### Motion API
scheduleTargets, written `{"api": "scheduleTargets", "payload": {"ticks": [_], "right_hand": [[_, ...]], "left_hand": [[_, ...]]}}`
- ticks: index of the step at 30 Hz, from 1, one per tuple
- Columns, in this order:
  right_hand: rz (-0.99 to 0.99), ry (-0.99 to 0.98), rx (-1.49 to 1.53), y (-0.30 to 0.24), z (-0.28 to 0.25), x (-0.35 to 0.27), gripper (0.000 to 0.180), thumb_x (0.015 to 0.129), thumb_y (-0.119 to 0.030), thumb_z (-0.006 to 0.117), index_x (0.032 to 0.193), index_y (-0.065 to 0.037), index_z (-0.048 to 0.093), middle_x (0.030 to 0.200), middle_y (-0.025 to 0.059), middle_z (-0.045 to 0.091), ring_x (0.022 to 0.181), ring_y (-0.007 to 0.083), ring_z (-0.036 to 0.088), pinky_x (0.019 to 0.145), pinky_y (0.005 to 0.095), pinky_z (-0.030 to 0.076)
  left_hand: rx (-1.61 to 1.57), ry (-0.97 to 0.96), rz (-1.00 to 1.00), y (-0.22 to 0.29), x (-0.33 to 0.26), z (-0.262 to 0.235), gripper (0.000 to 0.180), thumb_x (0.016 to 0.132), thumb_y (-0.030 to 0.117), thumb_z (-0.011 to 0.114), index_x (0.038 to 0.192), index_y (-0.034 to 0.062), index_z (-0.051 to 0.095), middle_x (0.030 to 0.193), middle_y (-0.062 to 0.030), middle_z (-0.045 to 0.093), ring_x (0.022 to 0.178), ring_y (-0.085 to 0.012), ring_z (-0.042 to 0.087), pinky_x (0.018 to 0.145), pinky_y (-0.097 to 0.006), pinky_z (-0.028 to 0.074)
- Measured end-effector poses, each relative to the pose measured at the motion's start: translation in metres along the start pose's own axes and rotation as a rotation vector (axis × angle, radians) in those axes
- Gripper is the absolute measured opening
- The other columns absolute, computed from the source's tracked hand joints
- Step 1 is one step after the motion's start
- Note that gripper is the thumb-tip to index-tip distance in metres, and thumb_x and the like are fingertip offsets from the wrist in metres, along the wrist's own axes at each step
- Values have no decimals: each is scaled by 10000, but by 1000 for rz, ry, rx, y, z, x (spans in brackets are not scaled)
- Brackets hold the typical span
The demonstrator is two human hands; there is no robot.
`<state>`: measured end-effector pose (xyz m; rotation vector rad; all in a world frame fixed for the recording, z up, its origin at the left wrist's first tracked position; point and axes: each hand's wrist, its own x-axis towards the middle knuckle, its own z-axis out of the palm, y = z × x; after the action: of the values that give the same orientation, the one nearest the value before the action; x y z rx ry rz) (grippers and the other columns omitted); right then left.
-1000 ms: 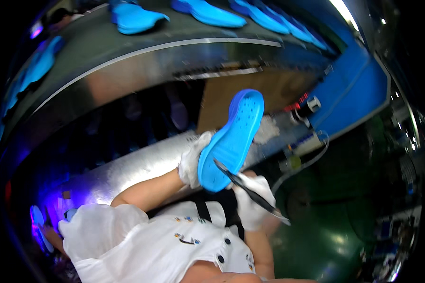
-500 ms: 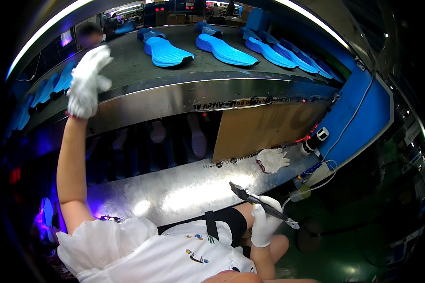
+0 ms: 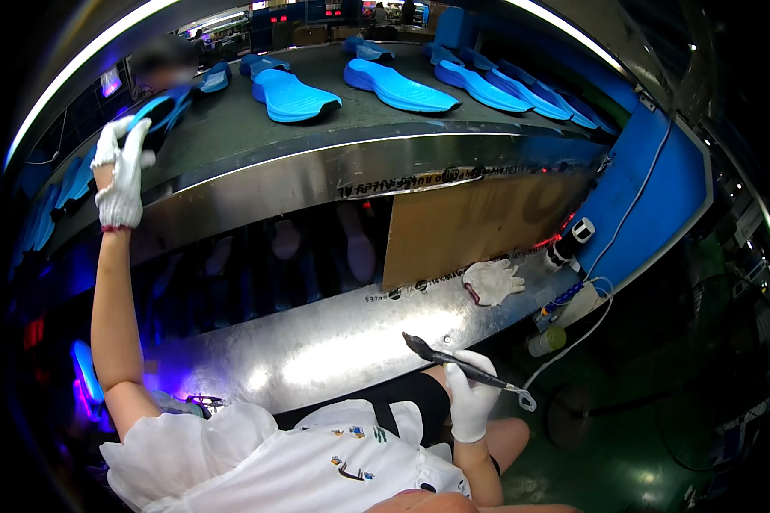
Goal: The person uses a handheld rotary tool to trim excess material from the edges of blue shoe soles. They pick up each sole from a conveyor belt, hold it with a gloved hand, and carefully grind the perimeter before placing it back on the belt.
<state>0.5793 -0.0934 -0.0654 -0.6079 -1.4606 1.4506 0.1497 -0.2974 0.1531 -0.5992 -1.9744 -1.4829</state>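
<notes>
My left hand (image 3: 121, 175), in a white knit glove, reaches up to the far left edge of the raised belt. Its fingers are closed on the near end of a blue shoe sole (image 3: 164, 111), which is tilted and partly hidden by the glove. Low at the right, over my lap, my gloved right hand (image 3: 472, 395) grips a slim black brush (image 3: 458, 363). The brush's dark tip points up and left, and a pale loop hangs at its other end.
More blue soles (image 3: 291, 96) lie across the dark belt (image 3: 231, 128). Below it, a metal ledge (image 3: 325, 359) carries a spare white glove (image 3: 494, 283) and a cardboard sheet (image 3: 479, 231). A black-and-white cylinder (image 3: 571, 243) and a pale hose (image 3: 573, 346) are at the right.
My left hand has moved left and slightly down, and a blue sole now shows at its fingers. The right hand has shifted a little left, still holding the brush.
</notes>
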Motion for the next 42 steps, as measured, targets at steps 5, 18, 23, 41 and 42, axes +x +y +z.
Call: {"api": "scheduleTargets", "payload": {"ticks": [5, 18, 23, 41, 42], "right_hand": [[-110, -113, -63, -2, 10, 4, 259, 834, 60, 684, 1081, 51, 606, 1048, 141, 692, 932, 159, 672, 801, 246, 529], [99, -29, -111, 10, 18, 19, 222, 816, 33, 704, 1025, 41, 632, 956, 85, 664, 856, 139, 644, 780, 246, 515], [99, 23, -58, 11, 25, 26, 228, 811, 26, 714, 1026, 35, 639, 948, 76, 667, 858, 131, 635, 798, 243, 506], [19, 94, -103, 14, 8, 6, 215, 951, -120, 599, 1102, 31, 571, 964, 115, 673, 659, 103, 626, 589, 215, 495], [-5, 153, -53, 21, 0, 7, 216, 952, -104, 593, 1120, 28, 562, 976, 121, 672, 666, 108, 630, 572, 201, 508]], "left_hand": [[-109, -2, 153, 4, 79, 46, 502, 859, 399, 700, 1147, -3, 614, 1007, -136, 660, 845, -219, 676, 754, -308, 484], [393, -183, 2, -64, 202, 194, 477, 928, 378, 516, 1219, 16, 626, 1258, -212, 608, 1136, -359, 602, 934, -410, 487], [29, -242, -155, -41, 183, 239, 428, 947, 218, 542, 1290, -36, 514, 1367, -178, 520, 1023, -310, 666, 716, -331, 599], [-664, -236, -60, 40, 115, 185, 363, 885, 152, 675, 1162, -64, 582, 1213, -153, 591, 1044, -237, 637, 872, -318, 559], [-740, -284, -3, 57, 82, 175, 342, 887, 152, 673, 1144, -60, 597, 1168, -145, 612, 1040, -230, 639, 875, -322, 551]]}}
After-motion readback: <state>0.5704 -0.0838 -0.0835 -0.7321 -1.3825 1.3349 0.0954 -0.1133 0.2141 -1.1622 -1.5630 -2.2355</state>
